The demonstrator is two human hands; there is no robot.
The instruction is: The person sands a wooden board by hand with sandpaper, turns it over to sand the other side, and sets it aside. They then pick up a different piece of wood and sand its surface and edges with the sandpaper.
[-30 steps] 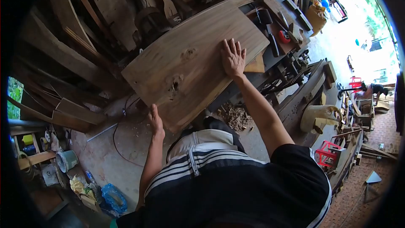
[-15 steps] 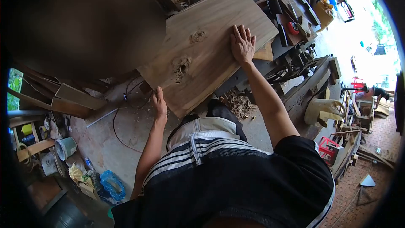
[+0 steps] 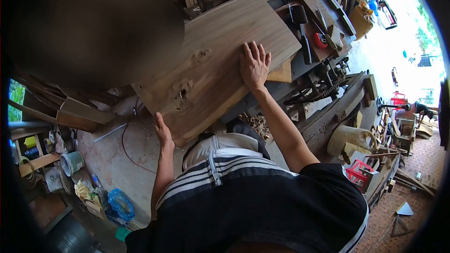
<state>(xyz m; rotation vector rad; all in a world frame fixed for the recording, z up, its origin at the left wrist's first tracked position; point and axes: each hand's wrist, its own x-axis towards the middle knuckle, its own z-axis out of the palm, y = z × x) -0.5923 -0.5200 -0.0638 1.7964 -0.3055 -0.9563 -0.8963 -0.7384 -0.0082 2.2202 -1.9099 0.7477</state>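
Note:
A broad wooden board with two rough knots lies slanted over a cluttered machine table. Its near end juts out past the table toward my body. My right hand rests flat on top, fingers stretched over the grain. At the near-left end, my left hand holds the edge, thumb side up; its other fingers are mostly hidden. A small piece of light wood shows beneath the board's right side.
A red tape measure and tools lie on the table's far right. Wood shavings cover the floor underneath. A pale jug stands on the right, a bucket on the left. A dark blurred oval masks the upper left.
The board has shifted down and to the left, away from the table's far right. Both hands have moved along with it, keeping their places on the wood.

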